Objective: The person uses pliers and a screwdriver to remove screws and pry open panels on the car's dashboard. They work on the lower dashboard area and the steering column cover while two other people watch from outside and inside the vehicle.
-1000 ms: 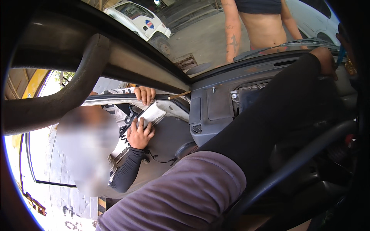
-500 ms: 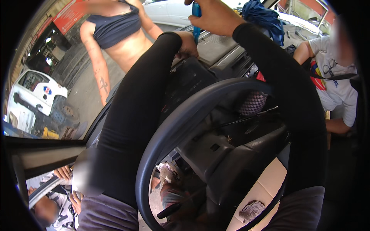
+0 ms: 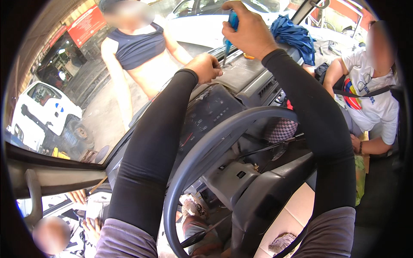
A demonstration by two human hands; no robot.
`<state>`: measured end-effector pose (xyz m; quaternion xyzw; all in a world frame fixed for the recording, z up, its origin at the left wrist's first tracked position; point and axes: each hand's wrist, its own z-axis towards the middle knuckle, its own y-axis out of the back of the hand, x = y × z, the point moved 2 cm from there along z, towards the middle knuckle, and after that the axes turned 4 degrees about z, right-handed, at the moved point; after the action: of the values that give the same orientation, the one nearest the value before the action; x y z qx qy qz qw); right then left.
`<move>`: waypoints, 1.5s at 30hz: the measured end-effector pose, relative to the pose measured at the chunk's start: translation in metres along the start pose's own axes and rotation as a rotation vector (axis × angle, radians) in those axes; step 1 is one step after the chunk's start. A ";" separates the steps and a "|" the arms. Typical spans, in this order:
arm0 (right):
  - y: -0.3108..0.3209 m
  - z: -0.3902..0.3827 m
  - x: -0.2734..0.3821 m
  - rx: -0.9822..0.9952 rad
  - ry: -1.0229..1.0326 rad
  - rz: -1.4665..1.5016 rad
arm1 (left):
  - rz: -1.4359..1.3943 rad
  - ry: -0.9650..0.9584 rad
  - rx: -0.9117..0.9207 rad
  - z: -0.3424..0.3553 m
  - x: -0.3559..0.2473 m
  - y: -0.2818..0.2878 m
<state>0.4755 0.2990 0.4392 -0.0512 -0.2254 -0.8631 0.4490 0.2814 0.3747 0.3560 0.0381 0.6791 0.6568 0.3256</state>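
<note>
A screwdriver with a translucent blue handle is gripped in my right hand, raised above the dashboard near the windshield. Its shaft points down toward the dashboard top. Beside the tip, my left hand is closed with thumb and fingers pinched together; what they hold, if anything, is too small to make out. Below the hands lies the dark instrument panel, and closer to me is the black steering wheel, with both my sleeved arms reaching over and around it.
A blue folded cloth or umbrella lies on the dashboard at right. Passenger-side, a person in a white shirt sits. Outside stand a person in a rolled-up dark top and white vehicles. Another person's hand shows at lower left.
My view has tilted, so the scene sits lower. My right hand has turned with the screwdriver, exposing its shaft. My left hand now shows more fully, pinched near the tip.
</note>
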 end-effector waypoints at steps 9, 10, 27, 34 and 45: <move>0.000 -0.012 -0.006 0.104 0.136 -0.091 | 0.136 -0.175 -0.500 -0.198 -0.062 0.056; 0.001 -0.016 -0.007 0.124 0.104 -0.098 | 0.139 -0.102 -0.501 -0.229 -0.062 0.061; -0.001 -0.014 -0.017 0.128 0.180 -0.132 | 0.584 0.560 -0.472 -0.408 0.033 0.023; 0.000 -0.006 -0.010 0.073 0.119 -0.071 | 0.554 0.558 -0.520 -0.407 0.062 0.022; 0.029 -0.009 -0.040 0.054 -0.036 -0.195 | 0.233 -0.232 -0.303 -0.098 -0.053 0.036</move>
<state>0.5239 0.3110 0.4295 -0.0327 -0.2604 -0.8953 0.3599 0.2607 0.2689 0.4024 0.1420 0.5215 0.7758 0.3254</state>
